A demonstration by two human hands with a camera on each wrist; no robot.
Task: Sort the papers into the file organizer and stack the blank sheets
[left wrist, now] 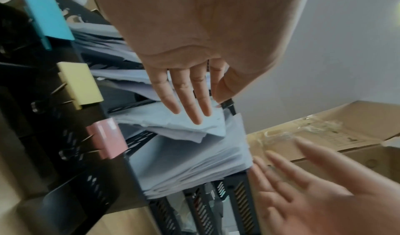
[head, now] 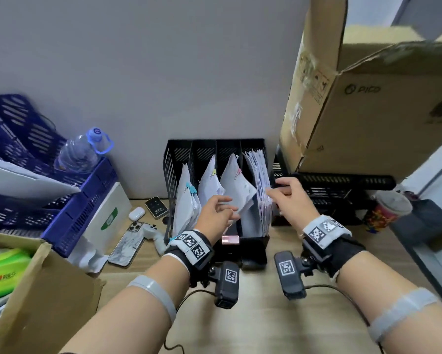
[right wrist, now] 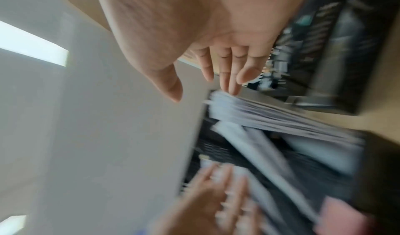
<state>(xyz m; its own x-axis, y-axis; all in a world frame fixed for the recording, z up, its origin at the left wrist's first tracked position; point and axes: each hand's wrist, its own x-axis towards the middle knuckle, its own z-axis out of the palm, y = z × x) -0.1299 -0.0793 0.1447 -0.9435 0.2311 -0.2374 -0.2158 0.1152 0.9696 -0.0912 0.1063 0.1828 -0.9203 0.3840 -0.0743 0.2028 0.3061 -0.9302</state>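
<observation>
A black mesh file organizer (head: pixel 170 175) with four slots stands against the wall. Its first three slots hold paper bundles clipped blue (head: pixel 191 188), yellow (head: pixel 214 172) and pink (head: pixel 239 171). The rightmost slot holds a thick stack of loose sheets (head: pixel 262 190). My left hand (head: pixel 227 205) lies with straight fingers (left wrist: pixel 195 108) on the third slot's bundle (left wrist: pixel 173 120). My right hand (head: pixel 273 191) is open beside the thick stack (right wrist: pixel 270 117), its fingertips (right wrist: pixel 234 88) at the stack's upper edge. Blue (left wrist: pixel 47 14), yellow (left wrist: pixel 80 83) and pink (left wrist: pixel 106 137) clips sit on the organizer's front.
Blue mesh trays (head: pixel 61 200) with a water bottle (head: pixel 81 152) stand at the left. A phone (head: pixel 126 244) and an earbud case (head: pixel 136 213) lie beside them. A big cardboard box (head: pixel 368 111) sits on a black tray (head: pixel 342 185) at the right. Another box (head: pixel 35 290) is at the front left.
</observation>
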